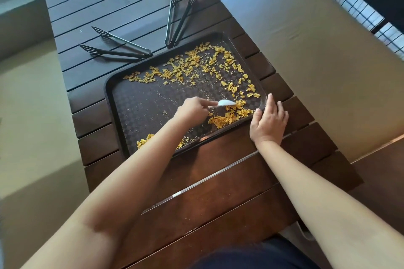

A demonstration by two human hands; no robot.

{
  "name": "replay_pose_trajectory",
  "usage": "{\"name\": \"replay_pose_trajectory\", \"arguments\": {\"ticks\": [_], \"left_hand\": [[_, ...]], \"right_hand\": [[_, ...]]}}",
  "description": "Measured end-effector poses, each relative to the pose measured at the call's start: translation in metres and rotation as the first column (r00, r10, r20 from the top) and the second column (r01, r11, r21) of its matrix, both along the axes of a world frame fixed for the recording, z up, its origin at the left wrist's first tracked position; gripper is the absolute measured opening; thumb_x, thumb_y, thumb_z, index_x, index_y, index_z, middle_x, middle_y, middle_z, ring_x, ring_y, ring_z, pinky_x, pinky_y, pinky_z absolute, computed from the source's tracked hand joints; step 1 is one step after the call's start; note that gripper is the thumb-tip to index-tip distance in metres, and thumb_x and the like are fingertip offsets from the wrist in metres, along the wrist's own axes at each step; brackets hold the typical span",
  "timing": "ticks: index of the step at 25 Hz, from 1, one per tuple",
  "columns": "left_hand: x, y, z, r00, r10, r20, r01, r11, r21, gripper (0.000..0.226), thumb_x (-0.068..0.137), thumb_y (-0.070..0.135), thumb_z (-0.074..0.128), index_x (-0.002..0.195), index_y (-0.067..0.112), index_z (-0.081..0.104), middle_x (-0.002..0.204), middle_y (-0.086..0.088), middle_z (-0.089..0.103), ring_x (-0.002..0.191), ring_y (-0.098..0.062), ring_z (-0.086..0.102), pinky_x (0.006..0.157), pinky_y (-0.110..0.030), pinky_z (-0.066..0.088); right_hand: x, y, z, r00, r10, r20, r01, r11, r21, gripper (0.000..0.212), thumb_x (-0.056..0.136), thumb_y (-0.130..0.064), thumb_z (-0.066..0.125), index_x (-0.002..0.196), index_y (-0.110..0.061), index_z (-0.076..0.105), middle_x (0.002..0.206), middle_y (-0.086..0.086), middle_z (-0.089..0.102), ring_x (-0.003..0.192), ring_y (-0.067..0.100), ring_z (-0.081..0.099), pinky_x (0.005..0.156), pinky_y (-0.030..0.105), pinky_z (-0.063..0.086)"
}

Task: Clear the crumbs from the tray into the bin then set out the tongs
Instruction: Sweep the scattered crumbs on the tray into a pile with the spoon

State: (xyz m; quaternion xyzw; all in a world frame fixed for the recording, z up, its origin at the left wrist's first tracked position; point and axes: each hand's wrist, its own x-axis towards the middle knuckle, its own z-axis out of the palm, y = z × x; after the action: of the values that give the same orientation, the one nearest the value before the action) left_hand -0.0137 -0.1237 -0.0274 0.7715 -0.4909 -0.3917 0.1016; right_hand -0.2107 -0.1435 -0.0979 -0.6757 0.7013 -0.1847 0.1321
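Dark clothing fills the near edge, and two bare forearms reach out from it over a slatted dark wooden table (135,2). On it lies a dark tray (140,105), strewn with yellow crumbs (190,67) — thickest along its far side and heaped at the near right corner. The left hand (193,109) grips a small white scraper (226,102), its blade touching the heap. The right hand (270,120) lies with relaxed, straight fingers against the tray's right corner rim. Two pairs of black tongs rest on the table beyond the tray — one pair (115,47) far left, the other (178,17) far centre, its hinge end touching the rim.
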Motion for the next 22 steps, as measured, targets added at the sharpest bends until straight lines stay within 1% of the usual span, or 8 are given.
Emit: {"name": "replay_pose_trajectory", "arguments": {"ticks": [3, 6, 9, 11, 13, 15, 19, 22], "left_hand": [[0.013, 0.019, 0.009, 0.995, -0.078, 0.064, 0.073, 0.995, 0.065, 0.035, 0.091, 0.018, 0.046, 0.111, 0.037, 0.067, 0.091, 0.003, 0.070, 0.046, -0.010, 0.041, 0.046, -0.021, 0.033], [0.029, 0.033, 0.016, 0.992, -0.110, 0.066, 0.104, 0.991, 0.088, 0.030, 0.091, 0.020, 0.049, 0.107, 0.035, 0.070, 0.067, 0.011, 0.061, 0.045, -0.007, 0.039, 0.045, -0.022, 0.031], [0.036, 0.028, 0.010, 0.986, 0.167, 0.004, -0.167, 0.982, -0.089, 0.031, 0.092, 0.017, 0.048, 0.108, 0.032, 0.070, 0.077, 0.007, 0.069, 0.042, -0.007, 0.037, 0.046, -0.022, 0.032], [0.037, 0.021, 0.006, 0.956, 0.286, 0.067, -0.273, 0.949, -0.154, 0.034, 0.094, 0.016, 0.045, 0.111, 0.034, 0.068, 0.089, 0.003, 0.071, 0.045, -0.010, 0.038, 0.046, -0.023, 0.032], [0.034, 0.019, 0.004, 0.963, 0.249, 0.103, -0.238, 0.965, -0.109, 0.036, 0.095, 0.014, 0.043, 0.114, 0.033, 0.066, 0.097, 0.001, 0.070, 0.046, -0.011, 0.038, 0.045, -0.022, 0.032], [0.029, 0.023, 0.007, 0.984, 0.175, 0.033, -0.173, 0.984, -0.045, 0.033, 0.095, 0.014, 0.046, 0.115, 0.029, 0.067, 0.097, -0.003, 0.069, 0.046, -0.011, 0.036, 0.044, -0.022, 0.031], [0.032, 0.039, 0.013, 0.999, 0.002, 0.047, -0.005, 0.998, 0.059, 0.031, 0.091, 0.013, 0.050, 0.109, 0.029, 0.070, 0.077, 0.006, 0.067, 0.047, -0.009, 0.038, 0.043, -0.018, 0.033], [0.030, 0.037, 0.017, 0.992, 0.119, -0.029, -0.120, 0.992, -0.028, 0.029, 0.091, 0.015, 0.051, 0.109, 0.025, 0.071, 0.070, 0.007, 0.063, 0.045, -0.009, 0.036, 0.044, -0.020, 0.032]], "right_hand": [[0.000, 0.001, 0.000, 1.000, -0.001, 0.000, 0.001, 1.000, -0.001, 0.061, 0.089, -0.033, 0.028, 0.144, -0.008, 0.029, 0.142, 0.012, 0.045, 0.137, 0.030, 0.028, 0.111, 0.046, 0.016], [0.000, 0.001, 0.000, 1.000, -0.002, -0.006, 0.002, 1.000, -0.001, 0.061, 0.089, -0.034, 0.028, 0.145, -0.008, 0.028, 0.142, 0.011, 0.044, 0.137, 0.030, 0.027, 0.112, 0.046, 0.016], [0.000, 0.001, 0.001, 1.000, 0.002, -0.004, -0.002, 1.000, 0.007, 0.061, 0.089, -0.034, 0.027, 0.145, -0.009, 0.027, 0.143, 0.011, 0.043, 0.138, 0.030, 0.026, 0.112, 0.046, 0.014], [0.000, 0.001, 0.001, 1.000, 0.002, -0.004, -0.002, 1.000, 0.004, 0.062, 0.089, -0.035, 0.026, 0.145, -0.009, 0.027, 0.143, 0.011, 0.043, 0.138, 0.029, 0.026, 0.112, 0.045, 0.014], [0.000, 0.001, 0.001, 1.000, 0.002, -0.005, -0.002, 1.000, 0.007, 0.062, 0.089, -0.035, 0.026, 0.145, -0.009, 0.026, 0.144, 0.011, 0.042, 0.138, 0.029, 0.026, 0.113, 0.045, 0.013], [0.000, 0.001, 0.001, 1.000, 0.004, -0.006, -0.004, 1.000, 0.010, 0.062, 0.090, -0.035, 0.025, 0.145, -0.009, 0.026, 0.144, 0.011, 0.042, 0.139, 0.029, 0.025, 0.113, 0.045, 0.013], [0.000, 0.001, 0.000, 1.000, 0.001, -0.009, -0.001, 1.000, 0.004, 0.061, 0.090, -0.036, 0.025, 0.145, -0.010, 0.027, 0.144, 0.010, 0.042, 0.139, 0.029, 0.026, 0.113, 0.046, 0.014], [0.000, 0.001, 0.000, 1.000, 0.003, -0.014, -0.003, 1.000, 0.010, 0.061, 0.090, -0.036, 0.025, 0.145, -0.010, 0.027, 0.144, 0.010, 0.041, 0.139, 0.029, 0.026, 0.113, 0.045, 0.014]]}}
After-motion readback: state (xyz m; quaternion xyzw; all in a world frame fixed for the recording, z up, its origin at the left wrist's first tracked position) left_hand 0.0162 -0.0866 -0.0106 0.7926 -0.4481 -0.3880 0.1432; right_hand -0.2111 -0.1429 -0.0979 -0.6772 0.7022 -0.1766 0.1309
